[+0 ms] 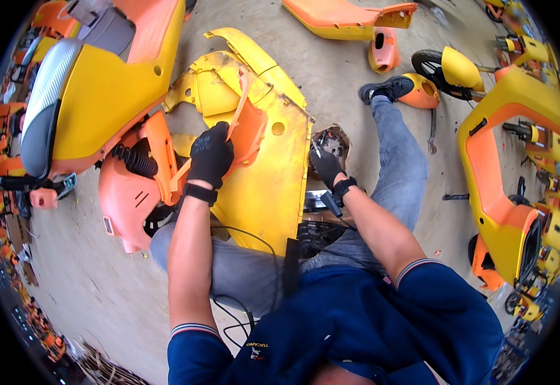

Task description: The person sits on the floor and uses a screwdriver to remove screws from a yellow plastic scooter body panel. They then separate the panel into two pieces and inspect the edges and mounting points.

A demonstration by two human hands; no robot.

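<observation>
My left hand [212,154], in a black glove, is closed on the edge of a thin orange plastic panel [249,131]. That panel lies over a large, dirty yellow plastic body panel [264,192], which leans across my left leg. On the right, my right hand [325,165], also gloved in black, reaches to a torn-open container of small dark parts [336,141]. Its fingers are drawn together, with a small light-coloured sliver at the tips that is too small to name. A dark tool-like handle [331,204] lies below the right wrist.
A yellow and orange scooter body [103,96] stands at left, above a pink-orange fender [126,199]. Another scooter frame [492,173] stands at right. A wrench [432,131] lies near my right foot. A black cable [248,232] crosses my lap. More scooter parts line both sides.
</observation>
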